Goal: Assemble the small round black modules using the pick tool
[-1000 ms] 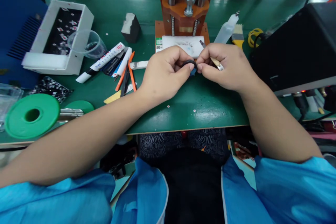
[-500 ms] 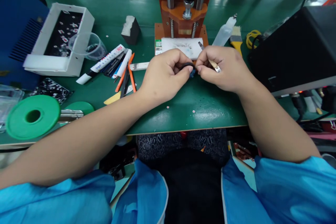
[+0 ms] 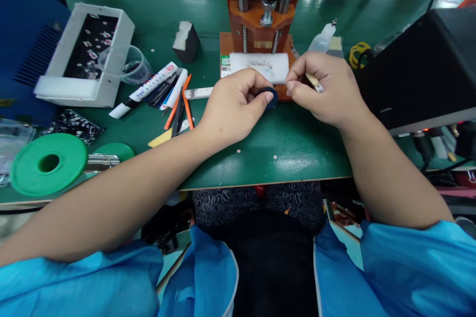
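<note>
My left hand (image 3: 236,104) is closed, with thumb and forefinger pinching a small dark round piece (image 3: 273,96) that looks navy or black. My right hand (image 3: 327,84) is a short way to the right, apart from that piece. Its fingers are curled round a slim metal tool with a tan section (image 3: 314,80), whose other end points up and away behind the hand. Thumb and forefinger of this hand are pressed together; I cannot make out whether anything tiny is between them. Just beyond both hands lies a stained white pad (image 3: 260,65) on the base of an orange press (image 3: 266,15).
At left are a white box (image 3: 126,29) of small parts, a clear cup (image 3: 136,67), markers (image 3: 154,84), orange-handled tools (image 3: 188,104) and a green spool (image 3: 48,163). A squeeze bottle (image 3: 322,37) and a black machine (image 3: 412,69) stand right. Tiny labels (image 3: 275,157) lie near the table edge.
My right hand has moved right, away from my left, carrying the tool with it. The dark piece in my left hand has turned and shows more of its round face.
</note>
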Demonstrator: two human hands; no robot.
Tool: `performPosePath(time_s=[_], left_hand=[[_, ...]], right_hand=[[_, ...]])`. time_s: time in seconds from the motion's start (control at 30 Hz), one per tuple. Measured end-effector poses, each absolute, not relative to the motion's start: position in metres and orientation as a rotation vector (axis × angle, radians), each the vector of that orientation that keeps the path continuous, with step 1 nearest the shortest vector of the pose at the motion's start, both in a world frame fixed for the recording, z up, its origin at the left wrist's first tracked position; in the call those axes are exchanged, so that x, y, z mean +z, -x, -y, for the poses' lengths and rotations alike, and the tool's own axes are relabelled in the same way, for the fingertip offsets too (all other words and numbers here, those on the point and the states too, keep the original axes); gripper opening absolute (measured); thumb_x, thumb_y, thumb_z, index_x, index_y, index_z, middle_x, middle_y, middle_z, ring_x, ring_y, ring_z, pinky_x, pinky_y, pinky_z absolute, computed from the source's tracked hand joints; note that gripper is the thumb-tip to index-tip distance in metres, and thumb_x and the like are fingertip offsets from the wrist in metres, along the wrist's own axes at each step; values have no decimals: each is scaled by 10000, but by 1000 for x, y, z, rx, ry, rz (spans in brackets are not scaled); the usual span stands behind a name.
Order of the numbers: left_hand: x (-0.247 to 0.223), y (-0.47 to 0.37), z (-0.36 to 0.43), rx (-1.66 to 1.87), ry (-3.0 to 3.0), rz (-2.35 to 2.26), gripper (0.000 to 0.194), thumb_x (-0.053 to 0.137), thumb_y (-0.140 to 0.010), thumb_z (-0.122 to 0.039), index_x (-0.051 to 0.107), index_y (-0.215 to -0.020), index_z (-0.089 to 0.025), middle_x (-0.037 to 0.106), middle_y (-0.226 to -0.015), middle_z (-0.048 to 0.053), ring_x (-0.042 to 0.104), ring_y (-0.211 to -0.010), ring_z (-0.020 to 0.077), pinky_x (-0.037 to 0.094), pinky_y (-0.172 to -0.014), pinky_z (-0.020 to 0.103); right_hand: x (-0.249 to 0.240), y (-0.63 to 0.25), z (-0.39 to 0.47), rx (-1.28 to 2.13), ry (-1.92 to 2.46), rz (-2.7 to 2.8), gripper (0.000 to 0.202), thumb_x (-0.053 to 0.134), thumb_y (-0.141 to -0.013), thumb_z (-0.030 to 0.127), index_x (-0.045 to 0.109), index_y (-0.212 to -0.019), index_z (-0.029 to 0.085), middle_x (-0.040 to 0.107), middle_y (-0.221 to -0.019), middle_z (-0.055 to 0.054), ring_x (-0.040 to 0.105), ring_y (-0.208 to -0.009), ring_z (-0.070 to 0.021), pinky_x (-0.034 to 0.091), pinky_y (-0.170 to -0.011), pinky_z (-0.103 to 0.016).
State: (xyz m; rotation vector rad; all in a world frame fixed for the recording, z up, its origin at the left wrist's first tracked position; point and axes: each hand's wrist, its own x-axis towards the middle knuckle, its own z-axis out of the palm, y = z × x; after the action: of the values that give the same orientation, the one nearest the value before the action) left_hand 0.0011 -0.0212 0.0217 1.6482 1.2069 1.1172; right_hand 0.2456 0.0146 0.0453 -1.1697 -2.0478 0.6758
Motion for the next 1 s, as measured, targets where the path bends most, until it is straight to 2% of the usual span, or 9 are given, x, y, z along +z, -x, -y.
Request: performPosePath(time_s=[0.1,0.23,0.43,0.67,1.0], left_hand=[[20,-1,20,1146,-1604,-1177,132,862,-1055,-187,832,-959,-272,818,-938,20,718,-844,228,614,-807,394],[16,-1,18,1163,-1502,-1088,128,880,-1091,-214,824,-991,-270,784,-922,17,712,-764,196,627,-754,373],[15,-2,17,1170,-1314,-1037,291,1041,-1079,-367,777,-1007,-268,772,-906,-1,752,-733,160,664,-703,305],[17,-3,18,1151,-1206,-998,376,1089,-1056,-438,766,-1014,-251,807,-919,1,804,-742,148,686,-671,255],[20,-2,18,1124,-1122,-987,320,1054,-1081,-314,750,-1015,-241,812,-914,-8,805,-726,134,676,-669,240]], right_hand=[[47,-245,-15,685,1128,2010,238,901,-1054,366,709,-926,309,789,-933,-53,763,-978,-311,671,-947,-493],[48,-244,-16,770,1047,1968,240,842,-1062,368,677,-897,310,778,-921,-59,751,-963,-296,637,-909,-479],[45,-242,-18,811,1105,1919,249,887,-1026,400,678,-919,316,777,-928,-55,729,-987,-293,637,-894,-463],[43,-242,-15,787,1093,1967,216,856,-1051,454,728,-972,298,762,-964,-35,772,-980,-296,668,-978,-490],[44,-243,-14,792,1082,2001,227,882,-1067,471,767,-981,294,754,-949,-33,758,-961,-297,668,-969,-492]])
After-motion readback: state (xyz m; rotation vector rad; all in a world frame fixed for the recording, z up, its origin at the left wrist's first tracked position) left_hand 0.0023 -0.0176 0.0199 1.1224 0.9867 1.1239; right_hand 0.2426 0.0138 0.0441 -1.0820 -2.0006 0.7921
